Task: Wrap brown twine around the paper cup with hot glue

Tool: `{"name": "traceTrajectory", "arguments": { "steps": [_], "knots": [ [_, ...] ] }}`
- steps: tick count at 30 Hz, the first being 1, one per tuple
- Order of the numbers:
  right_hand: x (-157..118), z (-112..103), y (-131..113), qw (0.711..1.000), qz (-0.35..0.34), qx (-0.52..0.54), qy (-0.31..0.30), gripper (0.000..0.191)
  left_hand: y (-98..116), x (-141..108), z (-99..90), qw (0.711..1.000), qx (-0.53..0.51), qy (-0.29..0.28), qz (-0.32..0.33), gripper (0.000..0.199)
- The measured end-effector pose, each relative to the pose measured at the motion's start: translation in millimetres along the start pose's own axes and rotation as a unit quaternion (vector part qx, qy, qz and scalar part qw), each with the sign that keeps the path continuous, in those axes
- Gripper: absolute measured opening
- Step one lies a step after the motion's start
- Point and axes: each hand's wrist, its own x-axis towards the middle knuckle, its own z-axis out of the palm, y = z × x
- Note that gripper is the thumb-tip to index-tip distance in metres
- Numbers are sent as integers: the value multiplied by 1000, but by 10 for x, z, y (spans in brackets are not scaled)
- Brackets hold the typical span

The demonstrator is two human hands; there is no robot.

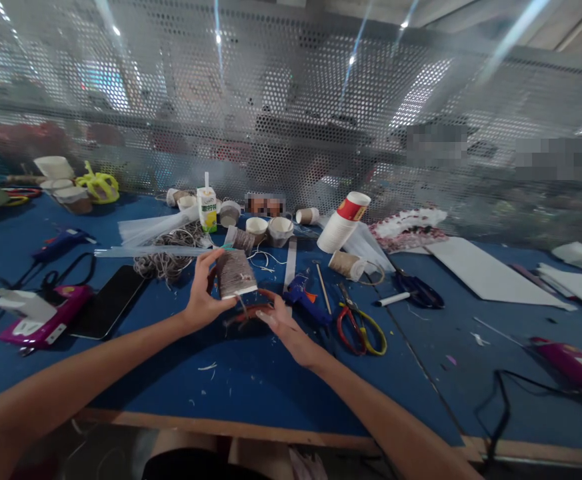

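My left hand point(205, 293) grips a paper cup wrapped in grey-brown cord point(235, 272), its white rim facing down toward me. Right beside the rim is my right hand point(285, 327), fingers bent and close together near a loose strand of the cord; whether they pinch it is too small to tell. Under the hands lies a reddish-brown object point(251, 313), partly hidden. Behind the cup rests another cord-wrapped cup point(239, 239), and a heap of grey cord point(168, 252) is to its left.
A blue glue gun point(308, 300), red-and-yellow scissors point(355, 325) and a stack of paper cups point(341, 227) stand or lie to the right. On the left are a black phone point(111, 300) and a purple device point(45, 317). A drink carton point(207, 208) stands behind.
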Motion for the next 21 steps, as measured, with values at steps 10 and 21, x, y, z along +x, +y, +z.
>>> {"name": "traceTrajectory", "arguments": {
  "steps": [10, 21],
  "knots": [
    [-107, -75, -216, 995, -69, 29, 72, 47, -72, 28, -28, 998, 43, -28, -23, 72],
    [-50, -149, -256, 982, -97, -28, 157, 29, -50, 21, -29, 993, 15, -112, -34, 72]
  ]
}}
